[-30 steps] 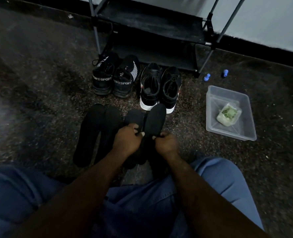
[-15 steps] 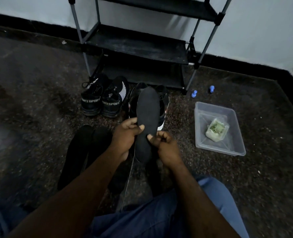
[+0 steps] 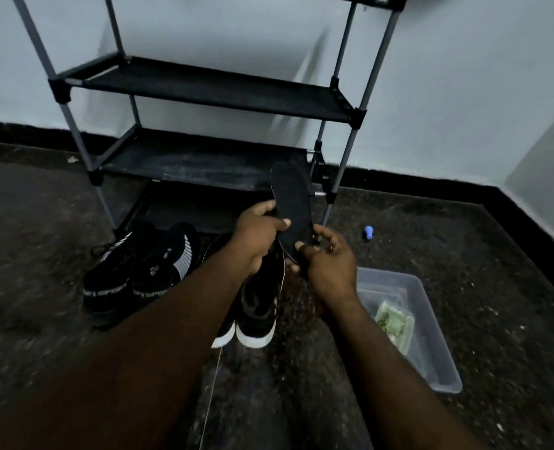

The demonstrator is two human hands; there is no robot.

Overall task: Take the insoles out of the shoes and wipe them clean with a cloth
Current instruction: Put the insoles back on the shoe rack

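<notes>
1. Change: the insole has been raised from floor level to just in front of the shoe rack, at its lower shelf. Wiping is judged not yet begun.
2. Grip: the left hand and right hand both pinch its heel half.
3. Appearance: black, flat, upright, toe end uppermost.

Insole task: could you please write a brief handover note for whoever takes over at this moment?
Left hand and right hand both grip one black insole, held up in the air.
The white-soled shoes and the sport shoes stand on the floor by the rack.
Done: this insole is out.
Left: wiping. The greenish wad, likely the cloth, lies in the clear bin. Other insoles are out of view.
</notes>
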